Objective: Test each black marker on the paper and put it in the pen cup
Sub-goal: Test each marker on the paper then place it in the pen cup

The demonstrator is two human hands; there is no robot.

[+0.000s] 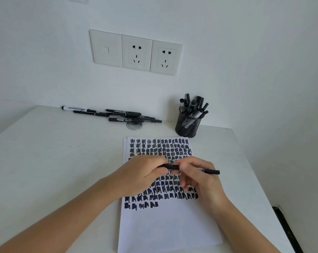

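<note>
A black marker lies level above the paper, held at both ends. My left hand grips its left part and my right hand pinches the middle, with the right end sticking out past the fingers. The paper carries many rows of black scribble patches; its lower part is blank. A black mesh pen cup with several markers standing in it sits just beyond the paper's far right corner. Several loose markers lie in a pile at the back of the table.
The white table meets the wall at the back, where three wall plates are mounted. A clear round disc lies under the marker pile. The table's right edge drops off to a dark floor strip.
</note>
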